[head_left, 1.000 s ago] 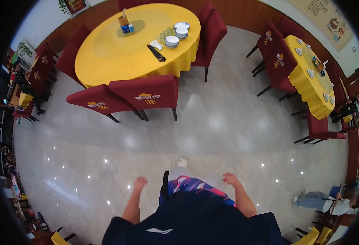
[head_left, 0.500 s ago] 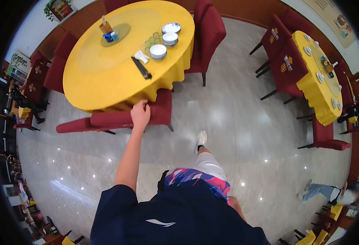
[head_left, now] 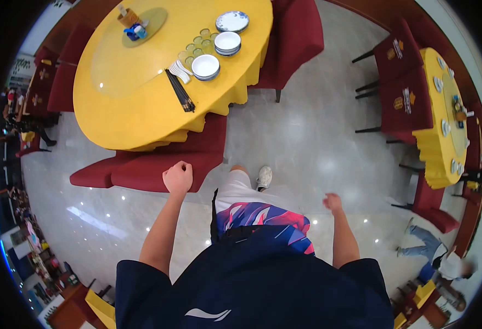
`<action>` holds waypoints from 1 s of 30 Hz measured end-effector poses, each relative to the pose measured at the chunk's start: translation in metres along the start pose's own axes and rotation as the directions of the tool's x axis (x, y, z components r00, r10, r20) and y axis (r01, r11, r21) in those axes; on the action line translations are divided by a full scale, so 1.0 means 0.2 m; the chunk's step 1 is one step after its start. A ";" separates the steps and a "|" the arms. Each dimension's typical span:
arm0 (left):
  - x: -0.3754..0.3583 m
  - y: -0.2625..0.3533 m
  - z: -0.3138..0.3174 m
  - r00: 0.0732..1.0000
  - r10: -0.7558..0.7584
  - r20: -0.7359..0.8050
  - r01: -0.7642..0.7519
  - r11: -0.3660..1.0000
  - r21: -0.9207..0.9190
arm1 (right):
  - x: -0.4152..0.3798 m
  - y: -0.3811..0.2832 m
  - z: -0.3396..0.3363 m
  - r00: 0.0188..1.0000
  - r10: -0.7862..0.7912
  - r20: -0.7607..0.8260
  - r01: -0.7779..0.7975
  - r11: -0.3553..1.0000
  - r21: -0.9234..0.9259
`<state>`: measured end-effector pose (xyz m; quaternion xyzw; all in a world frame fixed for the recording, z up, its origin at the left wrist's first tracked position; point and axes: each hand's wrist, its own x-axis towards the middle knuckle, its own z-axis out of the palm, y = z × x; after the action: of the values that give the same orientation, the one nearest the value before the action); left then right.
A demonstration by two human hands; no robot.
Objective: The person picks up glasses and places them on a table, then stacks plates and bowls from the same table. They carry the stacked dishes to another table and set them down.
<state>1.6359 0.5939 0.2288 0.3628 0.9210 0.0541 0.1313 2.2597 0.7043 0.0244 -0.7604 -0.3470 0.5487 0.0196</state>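
My left hand (head_left: 178,177) is closed in a loose fist just over the backrest of a dark red chair (head_left: 142,172); whether it touches the chair I cannot tell. Out to the right, my right hand (head_left: 332,202) hangs over the grey floor, its fingers curled and slightly blurred. Ahead stands a round table with a yellow cloth (head_left: 103,118). On it are black chopsticks (head_left: 180,91), white spoons (head_left: 181,71), stacked white bowls (head_left: 206,66), green glasses (head_left: 198,46) and patterned plates (head_left: 232,22).
A second yellow table (head_left: 430,153) with red chairs (head_left: 408,104) stands on the right. Another person (head_left: 430,244) is at the lower right. A red chair (head_left: 293,44) stands at the round table's right side. Grey tiled floor (head_left: 306,126) lies between the tables.
My left hand has moved down and left in view and curled tighter. My right hand has come up into view at the right. The round table appears nearer, and the person at lower right has shifted.
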 end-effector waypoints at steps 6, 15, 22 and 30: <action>0.03 0.00 -0.03 1.000 0.017 -0.025 -0.019 0.999 -0.044 | 0.12 -1.33 0.40 0.941 -0.317 0.122 0.321 0.947 -0.020; 0.09 -0.01 -0.08 0.993 0.028 -0.118 -0.046 0.987 -0.153 | 0.11 -2.21 1.37 0.841 -0.260 0.474 0.224 0.966 0.131; 0.11 -0.03 -0.10 0.999 0.031 -0.021 -0.035 0.979 -0.200 | 0.19 -2.96 1.43 0.891 -0.368 0.266 0.278 0.905 0.321; 0.15 -0.02 -0.07 0.992 -0.082 -0.092 0.061 0.975 -0.213 | 0.47 -3.56 1.63 0.843 -0.406 0.353 0.319 0.906 0.280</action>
<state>1.6083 0.6120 0.2355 0.3102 0.9281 0.1642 0.1242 1.6377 1.1809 0.1100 -0.5444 -0.4214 0.7132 0.1317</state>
